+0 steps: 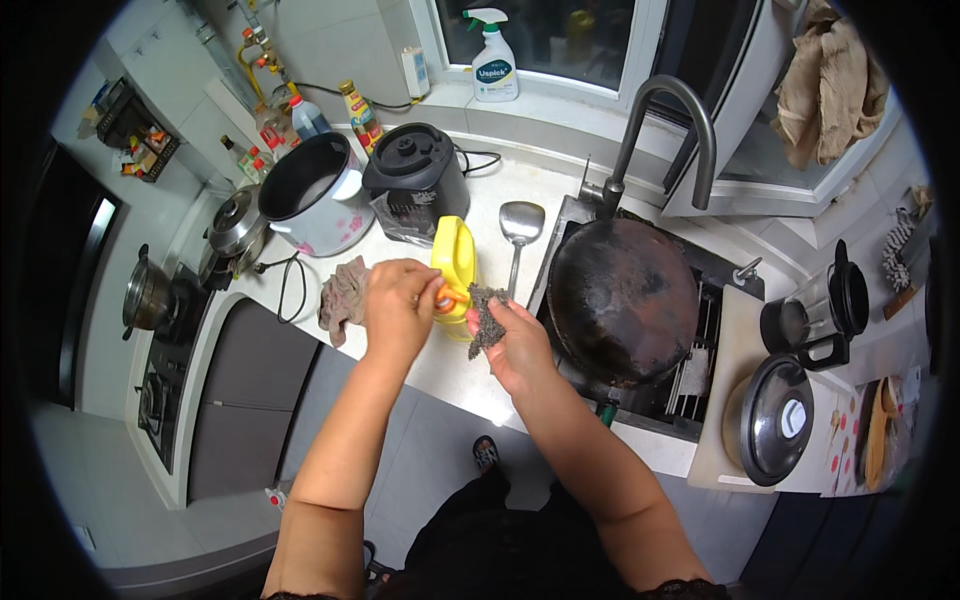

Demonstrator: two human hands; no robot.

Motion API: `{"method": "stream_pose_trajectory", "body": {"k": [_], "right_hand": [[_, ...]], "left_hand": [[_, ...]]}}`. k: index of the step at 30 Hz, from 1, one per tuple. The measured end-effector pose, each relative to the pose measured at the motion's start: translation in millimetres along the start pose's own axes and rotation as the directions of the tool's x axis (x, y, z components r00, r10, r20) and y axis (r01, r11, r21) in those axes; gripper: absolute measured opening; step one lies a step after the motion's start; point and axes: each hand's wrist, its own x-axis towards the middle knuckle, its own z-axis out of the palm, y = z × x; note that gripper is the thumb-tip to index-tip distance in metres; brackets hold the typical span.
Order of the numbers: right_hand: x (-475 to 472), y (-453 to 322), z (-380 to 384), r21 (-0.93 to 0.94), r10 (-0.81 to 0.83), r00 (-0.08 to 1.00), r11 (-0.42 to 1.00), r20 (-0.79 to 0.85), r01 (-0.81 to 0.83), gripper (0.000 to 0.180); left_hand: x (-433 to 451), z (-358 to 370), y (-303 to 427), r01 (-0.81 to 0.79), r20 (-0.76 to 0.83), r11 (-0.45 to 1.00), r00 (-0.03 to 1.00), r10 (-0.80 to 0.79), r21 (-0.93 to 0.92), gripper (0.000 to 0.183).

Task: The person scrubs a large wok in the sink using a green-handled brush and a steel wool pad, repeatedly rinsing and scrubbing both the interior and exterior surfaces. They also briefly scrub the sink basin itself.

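My left hand [401, 304] has its fingers closed around the orange cap or nozzle [448, 298] of a yellow plastic jug [455, 251] with a moulded handle. The jug is on the white countertop [427, 367], its lower part half hidden by my hands. Between the thumb and fingers of my right hand [521, 341] is a dark grey mesh scourer [489, 322], held close beside the orange nozzle. A crumpled brownish cloth [343, 301] lies just left of my left hand. Behind my right hand, a metal wok spatula [521, 225] rests on the counter.
A blackened wok [622, 300] lies bottom up over the sink [551, 259], under a curved faucet [705, 142]. At the right stand a lidded pot [772, 420] and a blender jug [817, 307]. A floral pot [322, 217] and a black appliance [420, 180] stand behind the cloth.
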Motion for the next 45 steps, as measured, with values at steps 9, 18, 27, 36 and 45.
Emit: {"method": "stream_pose_trajectory", "body": {"k": [9,18,27,36,45], "right_hand": [[-2.5,11.9,19.3,0.092,-0.029,0.999,0.995,-0.023,0.031,0.026],[-12.2,8.6,16.3,0.075,0.023,1.0,0.997,-0.014,-0.022,0.024],[-12.6,8.0,12.2,0.026,0.038,0.997,0.999,-0.07,-0.037,0.025],[-25.0,3.2,14.0,0.017,0.051,0.997,0.999,-0.066,-0.05,0.025],[-44.6,-71.0,-23.6,-0.026,-0.1,0.994,0.995,-0.036,0.099,0.025]], "left_hand": [[-6.2,8.7,-14.6,0.122,0.032,0.979,0.992,-0.118,-0.161,0.007],[-10.7,8.2,-16.4,0.152,0.024,0.978,0.988,-0.15,-0.146,0.008],[-13.9,11.2,-14.9,0.189,0.01,0.967,0.982,-0.19,-0.173,0.009],[-10.7,4.2,-13.0,0.146,-0.002,0.978,0.989,-0.148,-0.146,0.009],[-60.8,32.3,77.2,0.227,-0.009,0.657,0.942,-0.334,-0.719,0.024]]}}
